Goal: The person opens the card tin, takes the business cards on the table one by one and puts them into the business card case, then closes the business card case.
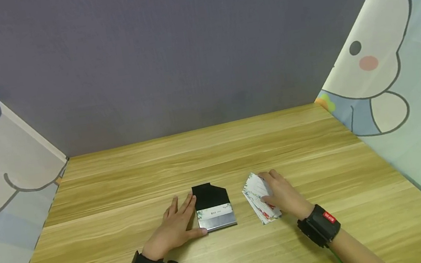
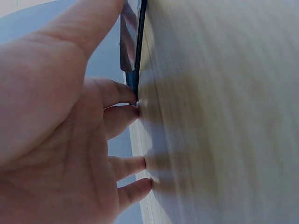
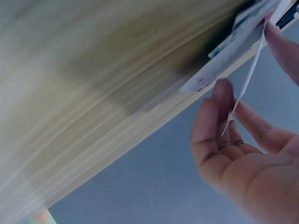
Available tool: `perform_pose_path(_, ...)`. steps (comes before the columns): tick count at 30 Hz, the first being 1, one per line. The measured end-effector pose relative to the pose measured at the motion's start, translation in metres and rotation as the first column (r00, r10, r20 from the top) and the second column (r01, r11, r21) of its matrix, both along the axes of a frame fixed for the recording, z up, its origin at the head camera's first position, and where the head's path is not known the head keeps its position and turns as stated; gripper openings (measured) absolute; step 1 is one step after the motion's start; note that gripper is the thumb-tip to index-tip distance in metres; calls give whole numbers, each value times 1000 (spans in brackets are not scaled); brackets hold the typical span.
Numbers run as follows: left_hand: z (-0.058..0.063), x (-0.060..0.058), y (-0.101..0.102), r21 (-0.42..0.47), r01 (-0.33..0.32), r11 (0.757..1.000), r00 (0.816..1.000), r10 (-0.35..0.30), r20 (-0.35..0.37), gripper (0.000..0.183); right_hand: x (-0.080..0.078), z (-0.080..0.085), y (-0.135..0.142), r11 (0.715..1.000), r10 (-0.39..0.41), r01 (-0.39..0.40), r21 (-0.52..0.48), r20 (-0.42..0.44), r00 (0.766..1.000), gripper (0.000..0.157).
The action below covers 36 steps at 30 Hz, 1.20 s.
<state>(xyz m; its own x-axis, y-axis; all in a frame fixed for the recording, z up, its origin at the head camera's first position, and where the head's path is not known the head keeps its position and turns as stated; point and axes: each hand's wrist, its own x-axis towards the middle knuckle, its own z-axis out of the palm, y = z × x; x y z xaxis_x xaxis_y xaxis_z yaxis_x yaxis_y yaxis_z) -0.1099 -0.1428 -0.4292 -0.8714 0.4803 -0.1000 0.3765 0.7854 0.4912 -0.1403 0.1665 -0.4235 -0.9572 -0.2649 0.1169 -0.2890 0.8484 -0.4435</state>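
A card case [image 1: 207, 197] lies opened flat on the table, its black inside facing up. Across its silver lower part [image 1: 217, 222] sits a white card with a leaf print [image 1: 214, 212]. My left hand [image 1: 175, 227] rests along the case's left side, thumb at the lower corner and index fingertip near the upper part; the other fingertips touch the wood in the left wrist view. To the right, a fanned stack of printed cards [image 1: 255, 198] lies on the table. My right hand [image 1: 281, 194] pinches one card [image 3: 250, 77], which stands tilted up from the others in the right wrist view.
The wooden table [image 1: 128, 179] runs back to a dark grey panel [image 1: 185, 63]. Cartoon-printed panels stand at the left [image 1: 2, 147] and right [image 1: 397, 78]. Black straps with cameras circle both wrists, and a green cable [image 1: 338, 259] trails from the right one.
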Motion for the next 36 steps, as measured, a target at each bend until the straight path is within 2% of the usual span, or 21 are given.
perform_pose_path(4,0,0,0,2,-1,1000,1000,1,0,90,-2,0,-1,1000,16,-16,-24,8,1000,55)
perform_pose_path(10,0,-1,0,3,-1,1000,1000,1,2,90,-4,-2,-1,997,45,-49,-57,-81,996,40)
perform_pose_path(14,0,-1,-1,0,-1,1000,1000,1,4,90,-5,-2,-2,996,37,-46,-71,-119,992,37)
perform_pose_path(26,1,-1,0,-9,1,1000,1000,0,11,91,-6,3,-7,994,42,-59,-91,-173,984,36)
perform_pose_path(36,0,0,0,-17,3,1000,1000,-2,6,90,-5,8,-22,993,50,-65,-96,-152,987,36)
